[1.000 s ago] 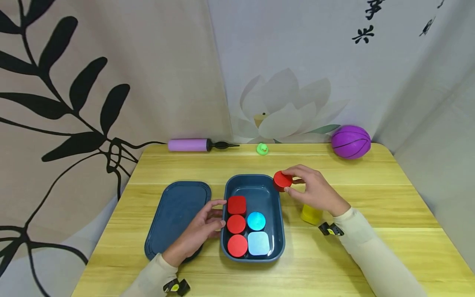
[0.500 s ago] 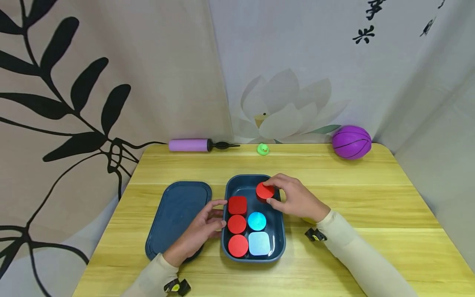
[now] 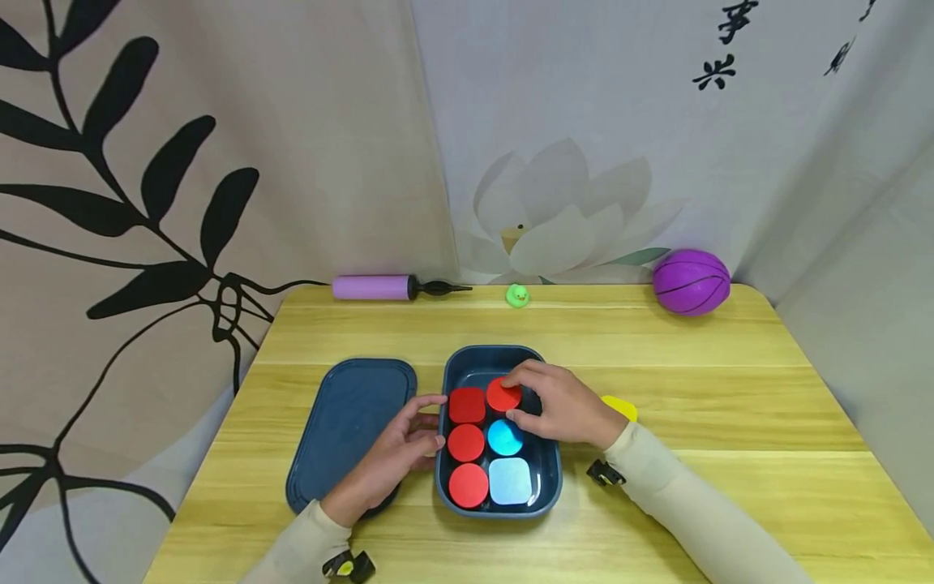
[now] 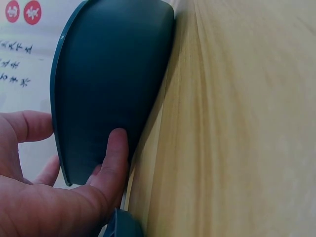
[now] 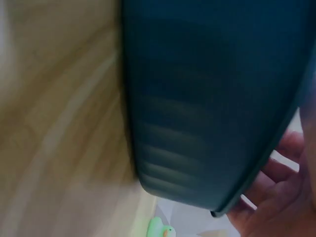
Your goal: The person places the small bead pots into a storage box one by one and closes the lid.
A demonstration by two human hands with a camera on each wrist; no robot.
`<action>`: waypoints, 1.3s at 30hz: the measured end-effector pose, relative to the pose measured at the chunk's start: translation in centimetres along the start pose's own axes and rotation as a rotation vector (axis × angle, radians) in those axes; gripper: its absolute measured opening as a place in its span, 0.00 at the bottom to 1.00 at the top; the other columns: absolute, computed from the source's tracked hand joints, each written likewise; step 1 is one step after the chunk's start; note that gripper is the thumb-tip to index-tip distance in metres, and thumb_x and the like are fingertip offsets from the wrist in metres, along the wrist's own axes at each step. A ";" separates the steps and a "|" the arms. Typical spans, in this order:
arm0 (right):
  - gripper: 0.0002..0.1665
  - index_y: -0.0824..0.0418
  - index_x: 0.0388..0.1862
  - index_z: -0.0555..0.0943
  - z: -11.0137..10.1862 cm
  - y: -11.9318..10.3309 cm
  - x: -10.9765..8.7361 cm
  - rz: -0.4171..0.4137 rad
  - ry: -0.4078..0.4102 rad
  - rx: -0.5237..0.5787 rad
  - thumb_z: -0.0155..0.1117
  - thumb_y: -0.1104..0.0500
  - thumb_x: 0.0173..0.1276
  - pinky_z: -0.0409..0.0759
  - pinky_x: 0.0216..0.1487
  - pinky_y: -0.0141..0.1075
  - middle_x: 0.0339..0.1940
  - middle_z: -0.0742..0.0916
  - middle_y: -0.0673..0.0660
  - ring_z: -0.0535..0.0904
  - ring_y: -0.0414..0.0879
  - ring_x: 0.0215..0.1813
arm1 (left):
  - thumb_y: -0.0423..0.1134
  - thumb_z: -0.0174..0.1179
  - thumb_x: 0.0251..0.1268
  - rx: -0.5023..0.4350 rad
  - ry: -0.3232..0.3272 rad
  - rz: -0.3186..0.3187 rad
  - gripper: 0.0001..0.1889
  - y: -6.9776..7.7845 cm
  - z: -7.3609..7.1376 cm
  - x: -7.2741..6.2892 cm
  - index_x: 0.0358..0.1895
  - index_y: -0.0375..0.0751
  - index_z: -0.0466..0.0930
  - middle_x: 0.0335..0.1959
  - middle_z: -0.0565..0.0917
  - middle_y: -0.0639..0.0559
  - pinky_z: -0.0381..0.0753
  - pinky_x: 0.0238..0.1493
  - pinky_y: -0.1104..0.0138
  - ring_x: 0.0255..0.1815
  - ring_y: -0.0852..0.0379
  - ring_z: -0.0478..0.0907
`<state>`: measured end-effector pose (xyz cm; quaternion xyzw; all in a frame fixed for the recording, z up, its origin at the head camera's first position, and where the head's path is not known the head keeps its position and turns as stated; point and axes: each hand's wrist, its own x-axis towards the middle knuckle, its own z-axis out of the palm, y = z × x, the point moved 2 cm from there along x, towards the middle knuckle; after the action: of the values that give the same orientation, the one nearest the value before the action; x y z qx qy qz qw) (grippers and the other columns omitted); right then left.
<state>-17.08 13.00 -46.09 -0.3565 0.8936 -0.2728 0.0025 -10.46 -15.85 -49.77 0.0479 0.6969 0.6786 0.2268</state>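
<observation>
A dark blue rectangular box (image 3: pixel 546 478) stands on the table. In its left column sit a red rounded-square block (image 3: pixel 467 405) and two red round blocks (image 3: pixel 465 443). Beside them lie a blue round block (image 3: pixel 505 438) and a light blue rounded-square block (image 3: pixel 510 481). My right hand (image 3: pixel 565 403) pinches another red round block (image 3: pixel 502 395) between thumb and fingers, inside the box above the blue round one. With extended fingers, my left hand (image 3: pixel 397 442) touches the box's left outer wall (image 4: pixel 108 74). The right wrist view shows the opposite wall, hiding the blocks.
A dark blue lid (image 3: pixel 350 430) lies left of the box, partly under my left hand. Something yellow (image 3: pixel 622 407) shows behind the right wrist. Along the back stand a purple pump (image 3: pixel 372 287), a green toy duck (image 3: pixel 517 295) and a purple ball (image 3: pixel 691 282).
My right hand has carried the red round block from outside the box's upper right, leftward and down into the space above the blue round block. My left hand stays at the box wall.
</observation>
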 end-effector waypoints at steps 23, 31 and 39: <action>0.30 0.58 0.68 0.81 -1.0 -0.4 -0.1 0.029 -0.030 0.032 0.75 0.49 0.71 0.87 0.60 0.47 0.60 0.88 0.55 0.86 0.49 0.56 | 0.35 0.59 0.78 -0.015 -0.007 -0.003 0.32 -0.3 -0.1 0.1 0.81 0.50 0.61 0.71 0.70 0.32 0.86 0.54 0.58 0.61 0.49 0.80; 0.26 0.58 0.65 0.83 -2.8 0.0 -1.1 0.014 0.085 0.091 0.75 0.53 0.71 0.87 0.59 0.50 0.57 0.90 0.57 0.87 0.51 0.56 | 0.35 0.58 0.78 -0.011 -0.009 0.001 0.32 -0.2 -0.1 0.1 0.81 0.50 0.61 0.71 0.70 0.32 0.86 0.55 0.58 0.61 0.49 0.80; 0.24 0.58 0.63 0.84 -4.3 1.2 -2.5 0.060 0.169 0.121 0.75 0.54 0.70 0.87 0.57 0.48 0.58 0.90 0.54 0.88 0.50 0.57 | 0.35 0.58 0.78 -0.018 -0.014 0.004 0.32 -0.1 -0.1 0.0 0.81 0.50 0.60 0.72 0.70 0.32 0.86 0.55 0.58 0.62 0.49 0.80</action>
<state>-16.87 17.36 -43.52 -0.3045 0.8828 -0.3551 -0.0431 -10.52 -15.95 -49.92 0.0521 0.6891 0.6849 0.2310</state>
